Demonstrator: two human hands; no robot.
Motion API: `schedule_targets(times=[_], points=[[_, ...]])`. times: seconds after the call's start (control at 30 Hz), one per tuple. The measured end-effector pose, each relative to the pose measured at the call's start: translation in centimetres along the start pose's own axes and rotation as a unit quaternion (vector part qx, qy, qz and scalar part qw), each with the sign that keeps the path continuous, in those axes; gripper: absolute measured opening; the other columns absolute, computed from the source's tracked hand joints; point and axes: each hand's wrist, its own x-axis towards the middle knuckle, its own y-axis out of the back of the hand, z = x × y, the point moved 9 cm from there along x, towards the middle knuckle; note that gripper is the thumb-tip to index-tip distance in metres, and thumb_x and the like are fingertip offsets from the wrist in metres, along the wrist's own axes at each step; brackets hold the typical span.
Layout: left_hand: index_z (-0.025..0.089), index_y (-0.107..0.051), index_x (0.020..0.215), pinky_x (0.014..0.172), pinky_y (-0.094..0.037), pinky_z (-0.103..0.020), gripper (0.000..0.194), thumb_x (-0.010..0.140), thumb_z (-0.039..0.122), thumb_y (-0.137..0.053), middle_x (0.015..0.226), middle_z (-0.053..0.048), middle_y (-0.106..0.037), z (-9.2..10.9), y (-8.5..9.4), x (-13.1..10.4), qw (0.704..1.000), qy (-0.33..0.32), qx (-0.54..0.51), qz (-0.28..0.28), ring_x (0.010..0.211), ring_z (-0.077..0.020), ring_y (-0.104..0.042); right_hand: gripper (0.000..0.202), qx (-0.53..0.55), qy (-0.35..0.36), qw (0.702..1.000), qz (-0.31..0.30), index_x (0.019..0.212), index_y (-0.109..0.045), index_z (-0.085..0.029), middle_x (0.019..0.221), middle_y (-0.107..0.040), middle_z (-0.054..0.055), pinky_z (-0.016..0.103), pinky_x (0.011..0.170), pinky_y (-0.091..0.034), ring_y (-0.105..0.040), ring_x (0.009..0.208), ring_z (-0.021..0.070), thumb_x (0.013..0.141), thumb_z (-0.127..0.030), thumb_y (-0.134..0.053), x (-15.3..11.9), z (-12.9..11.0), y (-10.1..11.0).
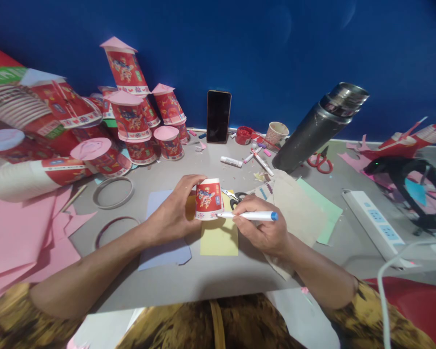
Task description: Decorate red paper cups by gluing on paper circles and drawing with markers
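A red printed paper cup (208, 198) with a white band at its lower edge is gripped in my left hand (174, 211), above the table. Between the fingers of my right hand (263, 225) is a white marker (254, 215) with a blue end. Its tip meets the cup's white band or comes very close; I cannot tell if it touches. Below lie a yellow paper sheet (219, 242) and a blue-violet sheet (160, 252). Black-handled scissors (236, 198) rest just behind the cup, partly covered by my right hand.
Stacked red cups with pink paper tops (131, 118) stand back left. A phone (218, 116) leans on the blue wall. A dark flask (312, 128), red-handled scissors (320, 162) and a power strip (374, 225) are at right. Tape rings (113, 206) and pink paper (14, 232) lie left.
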Motion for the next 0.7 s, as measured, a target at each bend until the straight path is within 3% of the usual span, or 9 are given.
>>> schedule_targets(times=[0.7], points=[[0.028, -0.045, 0.147, 0.116, -0.057, -0.058, 0.075, 0.081, 0.025, -0.080, 0.147, -0.013, -0.054, 0.16, -0.25, -0.15, 1.000, -0.020, 0.009, 0.003, 0.140, -0.0361, -0.057, 0.007, 0.023, -0.002, 0.999, -0.029, 0.097, -0.068, -0.023, 0.077, -0.075, 0.000, 0.031, 0.066, -0.056, -0.068, 0.065, 0.0165, 0.100, -0.019, -0.064, 0.02, 0.17, -0.87]])
